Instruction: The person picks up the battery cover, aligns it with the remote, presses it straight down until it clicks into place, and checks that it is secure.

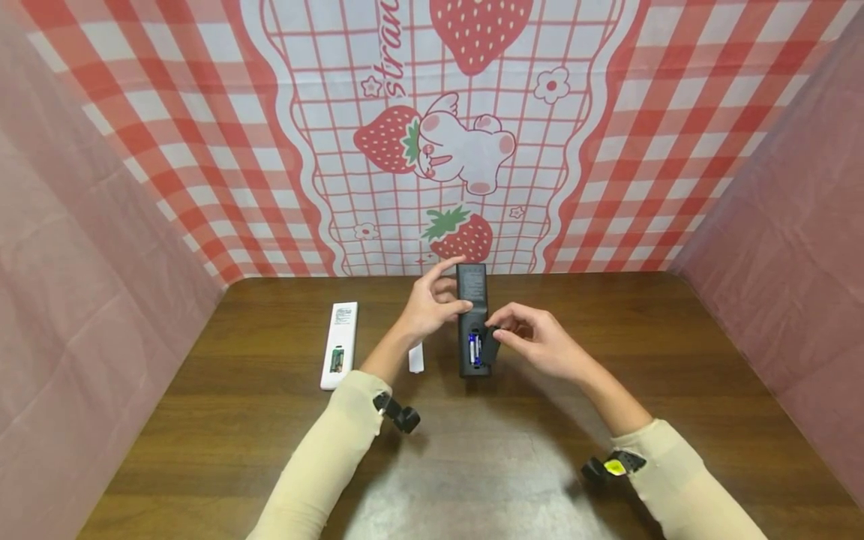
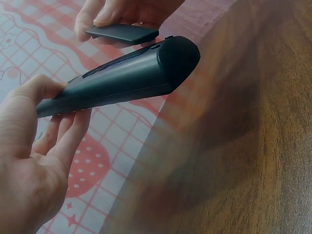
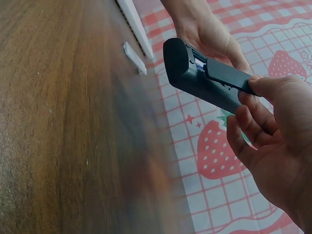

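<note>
My left hand [image 1: 427, 306] grips a black remote control [image 1: 472, 289], thumb on its back and the other fingers beneath. The remote's back faces up, and blue-and-silver batteries [image 1: 475, 349] show in its uncovered compartment. Between thumb and fingers, my right hand [image 1: 540, 345] pinches the black battery cover [image 1: 492, 348] at the compartment's right side. The left wrist view has this cover [image 2: 124, 34] just above the remote's back. Seen from the right wrist, the cover [image 3: 226, 75] overlaps part of the compartment, with a battery showing beside it.
A white remote [image 1: 343, 334] lies back up on the wooden table [image 1: 270, 465] at left, its battery compartment uncovered. Near my left wrist lies a small white cover [image 1: 416, 361]. A red-and-white checked cloth with strawberries [image 1: 472, 161] hangs behind; pink cloths flank the table.
</note>
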Motion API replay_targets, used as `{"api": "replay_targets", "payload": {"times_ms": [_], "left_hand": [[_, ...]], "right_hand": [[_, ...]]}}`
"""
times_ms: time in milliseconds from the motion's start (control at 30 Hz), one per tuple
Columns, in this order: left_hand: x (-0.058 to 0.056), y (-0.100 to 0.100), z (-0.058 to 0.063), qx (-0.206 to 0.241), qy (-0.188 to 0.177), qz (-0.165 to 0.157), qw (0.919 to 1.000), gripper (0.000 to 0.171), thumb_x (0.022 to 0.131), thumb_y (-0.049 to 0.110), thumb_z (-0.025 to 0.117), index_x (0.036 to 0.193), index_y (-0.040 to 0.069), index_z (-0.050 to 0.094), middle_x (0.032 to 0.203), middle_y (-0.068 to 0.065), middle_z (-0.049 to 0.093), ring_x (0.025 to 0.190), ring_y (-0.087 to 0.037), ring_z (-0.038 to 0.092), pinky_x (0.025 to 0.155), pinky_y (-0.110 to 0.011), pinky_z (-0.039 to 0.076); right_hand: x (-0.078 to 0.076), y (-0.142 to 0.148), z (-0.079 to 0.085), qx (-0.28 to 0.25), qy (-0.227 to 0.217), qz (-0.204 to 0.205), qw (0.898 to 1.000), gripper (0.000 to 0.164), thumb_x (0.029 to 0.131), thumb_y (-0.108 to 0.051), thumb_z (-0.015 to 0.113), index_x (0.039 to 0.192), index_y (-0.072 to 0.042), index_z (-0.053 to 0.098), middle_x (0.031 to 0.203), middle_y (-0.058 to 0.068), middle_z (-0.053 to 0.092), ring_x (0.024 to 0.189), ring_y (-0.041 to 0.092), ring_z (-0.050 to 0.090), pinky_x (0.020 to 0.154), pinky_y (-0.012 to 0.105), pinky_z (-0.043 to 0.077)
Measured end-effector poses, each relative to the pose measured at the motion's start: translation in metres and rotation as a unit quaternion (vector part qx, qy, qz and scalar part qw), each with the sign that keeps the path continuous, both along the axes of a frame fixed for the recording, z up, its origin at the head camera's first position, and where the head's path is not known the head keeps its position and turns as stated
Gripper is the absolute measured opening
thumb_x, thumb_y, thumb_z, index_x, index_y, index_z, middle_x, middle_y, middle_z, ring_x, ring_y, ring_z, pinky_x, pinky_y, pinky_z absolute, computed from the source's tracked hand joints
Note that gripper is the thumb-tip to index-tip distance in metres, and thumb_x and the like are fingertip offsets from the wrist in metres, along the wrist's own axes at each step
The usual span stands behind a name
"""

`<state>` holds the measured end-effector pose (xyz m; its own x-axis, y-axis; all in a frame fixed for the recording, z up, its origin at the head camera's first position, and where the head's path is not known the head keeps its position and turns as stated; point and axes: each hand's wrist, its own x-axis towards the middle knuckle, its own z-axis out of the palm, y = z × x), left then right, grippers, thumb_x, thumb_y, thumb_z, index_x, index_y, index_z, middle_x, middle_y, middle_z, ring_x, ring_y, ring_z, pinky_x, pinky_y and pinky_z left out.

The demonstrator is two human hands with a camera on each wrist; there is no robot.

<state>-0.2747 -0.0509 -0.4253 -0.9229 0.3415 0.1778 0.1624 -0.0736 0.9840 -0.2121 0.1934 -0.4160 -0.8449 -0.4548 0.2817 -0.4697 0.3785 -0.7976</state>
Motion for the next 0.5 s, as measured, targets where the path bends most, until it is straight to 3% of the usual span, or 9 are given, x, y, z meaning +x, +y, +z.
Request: {"api": "replay_targets", "payload": {"times_ms": [500], "left_hand": [[-0.0003,0.0011,-0.0017,0.004,0.002,-0.007,1.0,0.087,0.093,-0.015,0.074,0.17,0.014,0.047,0.138,-0.041,0.071,0.091,-0.014,0.079,0.074,-0.032,0.073]], "right_hand": [[0.0011,-0.0075,-0.0022,-0.013,0.019,0.02,1.0,0.014,0.106,0.004,0.071,0.118,0.001,0.076,0.101,0.017,0.078,0.09,0.0,0.067,0.078,0.022,0.061]]}}
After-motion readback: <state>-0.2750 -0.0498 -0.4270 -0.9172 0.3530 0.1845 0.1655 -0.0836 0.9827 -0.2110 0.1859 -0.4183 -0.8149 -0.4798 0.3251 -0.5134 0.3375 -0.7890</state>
